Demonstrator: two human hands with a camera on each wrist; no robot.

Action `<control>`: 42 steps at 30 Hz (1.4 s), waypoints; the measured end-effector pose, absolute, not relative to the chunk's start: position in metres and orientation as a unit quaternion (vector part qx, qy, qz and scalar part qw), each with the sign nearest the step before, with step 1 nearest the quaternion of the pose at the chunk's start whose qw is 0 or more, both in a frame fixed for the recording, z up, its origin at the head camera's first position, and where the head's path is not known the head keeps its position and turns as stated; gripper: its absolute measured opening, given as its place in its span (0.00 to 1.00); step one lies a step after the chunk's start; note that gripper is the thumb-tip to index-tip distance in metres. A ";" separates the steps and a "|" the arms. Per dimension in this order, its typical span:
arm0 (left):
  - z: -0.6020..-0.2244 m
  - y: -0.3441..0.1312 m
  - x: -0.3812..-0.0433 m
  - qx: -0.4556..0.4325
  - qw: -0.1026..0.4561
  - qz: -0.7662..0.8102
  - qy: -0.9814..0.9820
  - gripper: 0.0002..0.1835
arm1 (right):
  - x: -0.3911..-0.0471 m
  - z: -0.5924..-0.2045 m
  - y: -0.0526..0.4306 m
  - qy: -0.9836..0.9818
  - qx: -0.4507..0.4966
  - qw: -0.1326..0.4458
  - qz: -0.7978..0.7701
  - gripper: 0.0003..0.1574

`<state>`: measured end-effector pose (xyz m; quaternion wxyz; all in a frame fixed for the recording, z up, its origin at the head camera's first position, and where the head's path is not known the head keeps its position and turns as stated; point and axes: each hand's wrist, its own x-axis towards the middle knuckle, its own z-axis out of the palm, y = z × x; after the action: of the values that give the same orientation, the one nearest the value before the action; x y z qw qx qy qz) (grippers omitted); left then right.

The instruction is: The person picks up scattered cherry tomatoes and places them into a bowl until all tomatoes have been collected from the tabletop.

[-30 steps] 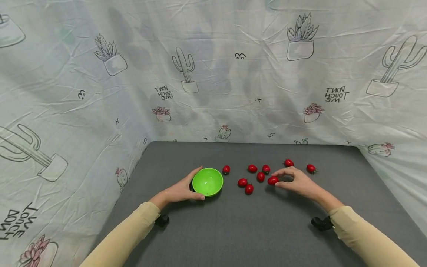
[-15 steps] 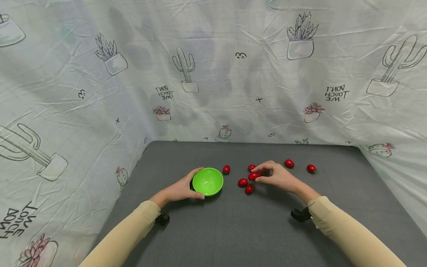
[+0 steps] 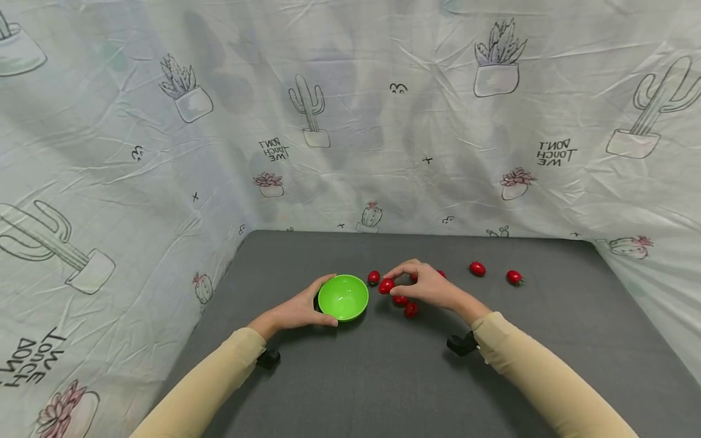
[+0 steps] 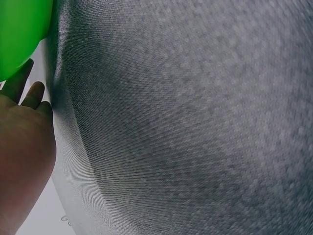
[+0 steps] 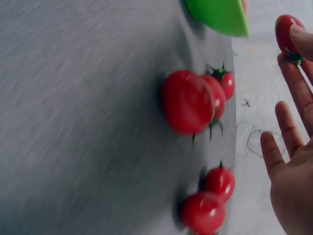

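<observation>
My left hand (image 3: 298, 310) holds a green bowl (image 3: 343, 298) by its left side, with the thumb at the near rim and fingers round the far side. The bowl stands upright on the table; no contents show inside. My right hand (image 3: 429, 287) pinches a red cherry tomato (image 3: 386, 286) between thumb and index finger, just right of the bowl and above the table. In the right wrist view the held tomato (image 5: 285, 33) shows its green stem end, and the other fingers are spread. The left wrist view catches only part of the bowl (image 4: 22, 36) and hand.
One cherry tomato (image 3: 373, 278) lies behind the bowl's right edge. Others, such as the near tomato (image 3: 411, 309), lie below and behind the right hand, partly hidden. Farther right are two tomatoes, one (image 3: 477, 268) and another (image 3: 515, 278). Printed cloth (image 3: 350, 121) hangs behind the grey table (image 3: 372, 383).
My right hand has carried the pinched tomato leftwards, over the other tomatoes, to near the bowl. The left hand and bowl have kept their place.
</observation>
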<state>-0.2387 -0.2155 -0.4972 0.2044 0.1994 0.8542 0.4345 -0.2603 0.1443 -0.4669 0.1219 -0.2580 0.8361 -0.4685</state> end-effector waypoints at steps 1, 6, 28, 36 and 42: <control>-0.497 -0.216 -0.238 0.200 0.203 0.435 0.854 0.60 | -0.262 -0.466 0.140 0.834 -0.258 0.124 -0.471 0.18; -0.496 -0.215 -0.238 0.196 0.204 0.433 0.856 0.61 | -0.268 -0.466 0.122 0.833 -0.271 0.126 -0.466 0.19; -0.496 -0.216 -0.241 0.200 0.222 0.441 0.846 0.60 | -0.285 -0.475 0.065 0.808 -0.330 0.153 -0.463 0.17; -0.494 -0.216 -0.242 0.204 0.229 0.450 0.839 0.59 | -0.290 -0.480 0.054 0.804 -0.336 0.172 -0.459 0.15; -0.492 -0.216 -0.242 0.204 0.235 0.455 0.834 0.59 | -0.289 -0.481 0.049 0.806 -0.341 0.183 -0.447 0.15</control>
<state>-0.2420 -0.2162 -0.4919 0.2351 0.2036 0.8342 0.4554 -0.2892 0.0488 -0.4805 0.1832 -0.3414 0.8063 -0.4470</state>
